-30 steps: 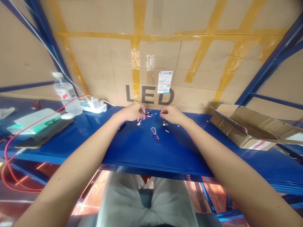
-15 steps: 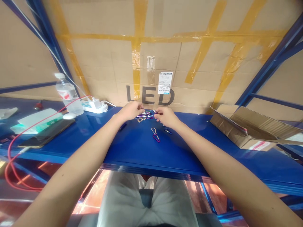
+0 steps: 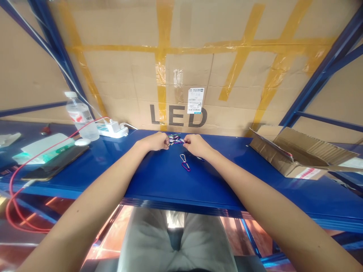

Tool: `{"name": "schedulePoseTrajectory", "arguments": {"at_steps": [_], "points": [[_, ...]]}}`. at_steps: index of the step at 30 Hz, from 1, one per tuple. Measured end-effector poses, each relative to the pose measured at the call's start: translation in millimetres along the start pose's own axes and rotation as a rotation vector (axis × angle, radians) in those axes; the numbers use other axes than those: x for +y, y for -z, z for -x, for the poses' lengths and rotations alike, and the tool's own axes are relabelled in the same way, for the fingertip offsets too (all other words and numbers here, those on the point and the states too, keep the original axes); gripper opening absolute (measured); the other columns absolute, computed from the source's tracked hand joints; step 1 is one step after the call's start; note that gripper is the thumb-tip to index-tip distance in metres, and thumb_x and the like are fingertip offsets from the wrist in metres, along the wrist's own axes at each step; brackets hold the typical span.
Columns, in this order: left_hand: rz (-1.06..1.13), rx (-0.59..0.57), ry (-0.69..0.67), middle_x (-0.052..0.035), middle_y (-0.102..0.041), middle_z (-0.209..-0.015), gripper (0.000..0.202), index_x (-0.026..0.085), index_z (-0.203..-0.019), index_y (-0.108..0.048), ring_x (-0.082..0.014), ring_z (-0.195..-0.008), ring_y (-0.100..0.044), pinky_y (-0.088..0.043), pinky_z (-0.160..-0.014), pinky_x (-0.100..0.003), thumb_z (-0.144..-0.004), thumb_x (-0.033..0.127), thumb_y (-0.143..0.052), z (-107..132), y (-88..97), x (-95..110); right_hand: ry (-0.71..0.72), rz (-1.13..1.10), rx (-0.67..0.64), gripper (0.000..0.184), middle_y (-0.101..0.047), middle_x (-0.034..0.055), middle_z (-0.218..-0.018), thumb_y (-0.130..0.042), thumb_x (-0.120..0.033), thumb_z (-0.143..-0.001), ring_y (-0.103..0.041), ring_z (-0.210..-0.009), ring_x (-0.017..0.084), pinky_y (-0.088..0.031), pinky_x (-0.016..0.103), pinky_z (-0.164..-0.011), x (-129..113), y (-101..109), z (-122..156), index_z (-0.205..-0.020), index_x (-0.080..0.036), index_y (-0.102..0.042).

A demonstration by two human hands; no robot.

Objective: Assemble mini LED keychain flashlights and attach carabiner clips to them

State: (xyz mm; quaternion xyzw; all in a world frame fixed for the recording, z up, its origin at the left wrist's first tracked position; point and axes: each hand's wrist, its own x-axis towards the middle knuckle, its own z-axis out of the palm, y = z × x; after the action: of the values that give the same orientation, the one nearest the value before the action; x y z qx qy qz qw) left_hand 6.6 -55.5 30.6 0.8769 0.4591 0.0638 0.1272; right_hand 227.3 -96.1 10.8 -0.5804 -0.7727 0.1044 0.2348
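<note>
My left hand (image 3: pixel 159 141) rests on the blue table at the left edge of a pile of small coloured carabiners (image 3: pixel 175 137). Its fingers are pinched together over the spot with the small gold-coloured pieces, mostly hiding them; what it holds is hidden. At the pile's right side, my right hand (image 3: pixel 196 144) pinches a small carabiner (image 3: pixel 182 141) with a silvery part showing. Nearer to me lie a silver carabiner (image 3: pixel 183 157) and a purple carabiner (image 3: pixel 186 167), end to end. A dark blue carabiner (image 3: pixel 200 158) is partly covered by my right wrist.
An open cardboard box (image 3: pixel 289 158) stands at right. On the left are a water bottle (image 3: pixel 82 119), a power strip (image 3: pixel 113 130), a phone (image 3: pixel 53 164), a tissue pack (image 3: pixel 42 147) and a red cable (image 3: pixel 13 181). A large taped carton (image 3: pixel 127 83) stands behind the table.
My left hand has moved down and nearer to me, onto the gold pieces. My right hand has lowered with the carabiner toward the pile. The view has shifted slightly.
</note>
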Motion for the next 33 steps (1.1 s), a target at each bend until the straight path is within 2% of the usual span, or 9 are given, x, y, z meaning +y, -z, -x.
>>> {"name": "schedulePoseTrajectory", "arguments": {"at_steps": [3,8,15,21,25,29,33], "points": [[0.037,-0.012,0.027,-0.0017,-0.065,-0.063,0.010,0.018,-0.078,-0.069,-0.0148,-0.056,-0.056,-0.040,-0.056,-0.024,-0.071,0.024,-0.064,2,0.7,1,0.008,-0.011,0.015,0.008,-0.070,0.0081,-0.089,-0.061,-0.020,-0.089,-0.062,-0.077,0.019,-0.042,0.028,-0.067,2,-1,-1,-0.083,-0.019,-0.066],[0.021,-0.004,0.041,-0.0040,-0.072,-0.074,0.015,0.018,-0.076,-0.069,-0.0170,-0.063,-0.062,-0.043,-0.058,-0.025,-0.063,0.014,-0.062,5,2.3,7,0.045,-0.038,0.011,0.009,-0.071,0.0077,-0.088,-0.060,-0.020,-0.090,-0.061,-0.076,0.019,-0.042,0.028,-0.067,2,-2,0,-0.085,-0.019,-0.067],[0.145,-0.082,0.032,-0.0047,-0.070,-0.068,0.024,0.017,-0.078,-0.070,-0.0181,-0.061,-0.065,-0.047,-0.058,-0.025,-0.062,0.009,-0.054,5,3.6,12,0.065,-0.039,0.004,0.009,-0.072,0.0080,-0.092,-0.060,-0.018,-0.090,-0.061,-0.080,0.019,-0.042,0.028,-0.071,2,-3,0,-0.089,-0.018,-0.069],[0.206,-0.078,0.023,-0.0051,-0.070,-0.068,0.020,0.017,-0.073,-0.072,-0.0164,-0.059,-0.063,-0.046,-0.057,-0.025,-0.062,0.010,-0.057,3,4.1,5,0.085,-0.034,-0.007,0.010,-0.072,0.0074,-0.092,-0.060,-0.016,-0.090,-0.061,-0.079,0.019,-0.041,0.028,-0.070,-2,0,2,-0.085,-0.019,-0.068],[0.211,-0.114,0.065,-0.0057,-0.073,-0.074,0.018,0.017,-0.080,-0.073,-0.0165,-0.062,-0.065,-0.047,-0.059,-0.025,-0.066,0.017,-0.061,4,6.5,4,0.096,-0.050,-0.013,0.011,-0.072,0.0076,-0.091,-0.059,-0.017,-0.090,-0.061,-0.078,0.020,-0.041,0.029,-0.069,-1,-1,2,-0.083,-0.019,-0.067],[0.099,-0.130,0.044,-0.0042,-0.076,-0.083,0.016,0.020,-0.081,-0.074,-0.0176,-0.070,-0.066,-0.046,-0.062,-0.025,-0.068,0.025,-0.068,3,6.7,4,0.114,-0.077,-0.035,0.013,-0.070,0.0062,-0.086,-0.059,-0.019,-0.090,-0.059,-0.074,0.018,-0.040,0.028,-0.067,1,-3,0,-0.079,-0.019,-0.065],[0.046,-0.110,0.030,-0.0025,-0.074,-0.077,0.012,0.020,-0.078,-0.073,-0.0176,-0.070,-0.066,-0.045,-0.063,-0.025,-0.069,0.021,-0.066,2,4.6,4,0.153,-0.095,-0.042,0.015,-0.065,0.0025,-0.079,-0.057,-0.018,-0.089,-0.054,-0.071,0.016,-0.038,0.028,-0.066,2,-4,0,-0.075,-0.019,-0.061]]}}
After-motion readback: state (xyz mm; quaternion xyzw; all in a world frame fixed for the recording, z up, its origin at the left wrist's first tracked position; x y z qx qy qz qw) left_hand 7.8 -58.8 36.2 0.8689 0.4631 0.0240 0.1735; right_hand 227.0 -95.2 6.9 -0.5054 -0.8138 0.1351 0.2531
